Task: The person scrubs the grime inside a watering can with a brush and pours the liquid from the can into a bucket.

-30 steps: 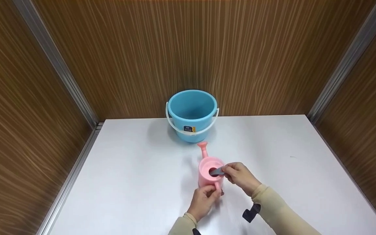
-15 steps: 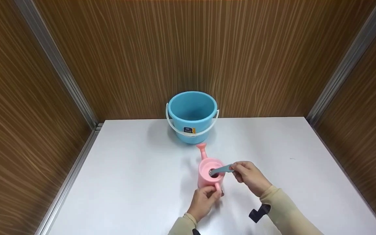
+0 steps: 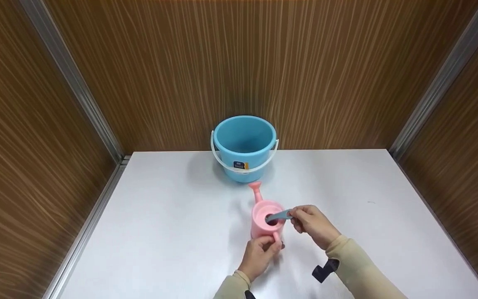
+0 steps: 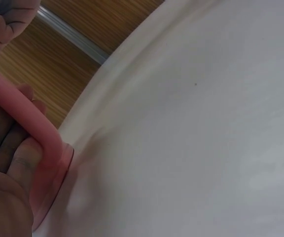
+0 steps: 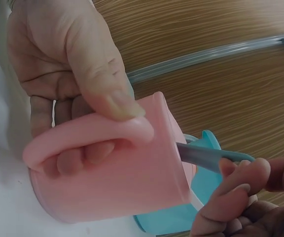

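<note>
A pink watering can [image 3: 259,226] stands upright on the white table, its spout [image 3: 256,192] pointing toward the bucket. My left hand [image 3: 259,257] grips the can's handle [image 5: 83,136]; in the right wrist view its fingers pass through the loop and the thumb lies on top. With thumb and fingertips my right hand [image 3: 314,226] pinches the end of a slim grey-blue tool handle [image 3: 279,216]. That handle slants down into the round hole in the can's top. Its lower end is hidden inside, so I cannot tell what kind of tool it is.
A light blue bucket [image 3: 245,164] with a white carrying handle [image 3: 218,155] stands behind the can, close to the back wall. Wood-patterned panels [image 3: 239,62] enclose the white tabletop [image 3: 172,232] at the back and both sides.
My right hand first drew the grey-blue handle up and to the right, showing more of it, then lowered it slightly back toward the hole. The left hand keeps its grip on the can.
</note>
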`<state>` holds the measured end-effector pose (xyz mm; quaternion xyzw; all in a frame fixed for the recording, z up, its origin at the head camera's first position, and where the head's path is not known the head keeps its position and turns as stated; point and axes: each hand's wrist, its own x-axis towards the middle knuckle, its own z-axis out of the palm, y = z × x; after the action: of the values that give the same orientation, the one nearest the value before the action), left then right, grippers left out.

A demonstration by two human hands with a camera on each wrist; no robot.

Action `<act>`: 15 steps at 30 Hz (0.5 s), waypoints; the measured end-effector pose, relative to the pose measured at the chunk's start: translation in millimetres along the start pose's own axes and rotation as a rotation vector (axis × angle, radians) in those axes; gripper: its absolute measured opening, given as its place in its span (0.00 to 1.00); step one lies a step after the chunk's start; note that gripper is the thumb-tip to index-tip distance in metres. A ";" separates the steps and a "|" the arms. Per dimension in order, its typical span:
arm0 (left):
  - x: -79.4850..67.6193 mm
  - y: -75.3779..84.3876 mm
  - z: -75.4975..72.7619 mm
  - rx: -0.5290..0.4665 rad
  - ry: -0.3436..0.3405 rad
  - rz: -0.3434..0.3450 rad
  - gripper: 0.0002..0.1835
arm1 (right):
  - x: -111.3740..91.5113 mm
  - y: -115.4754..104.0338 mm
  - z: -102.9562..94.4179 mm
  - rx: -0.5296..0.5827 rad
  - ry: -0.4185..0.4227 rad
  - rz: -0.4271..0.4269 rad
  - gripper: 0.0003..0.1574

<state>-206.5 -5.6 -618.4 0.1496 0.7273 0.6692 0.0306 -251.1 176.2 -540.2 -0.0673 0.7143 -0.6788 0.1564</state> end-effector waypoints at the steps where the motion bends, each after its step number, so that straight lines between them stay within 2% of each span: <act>1: 0.2 0.2 -0.2 0.002 -0.001 -0.004 0.09 | 1.2 -0.2 1.5 -0.005 -0.002 0.005 0.16; 4: 0.4 0.8 -0.5 0.000 -0.001 0.010 0.09 | 5.2 -0.1 6.0 -0.028 -0.015 0.022 0.17; 5: -0.6 5.6 -0.9 -0.001 0.000 0.015 0.10 | 6.6 0.5 7.7 -0.033 -0.018 0.031 0.17; 15: 0.7 3.5 0.4 -0.030 0.005 0.032 0.13 | 13.0 5.3 17.7 -0.077 -0.010 0.055 0.16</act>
<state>-206.5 -4.9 -614.8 0.1593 0.7148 0.6807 0.0202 -257.1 155.7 -547.7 -0.0570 0.7407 -0.6459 0.1758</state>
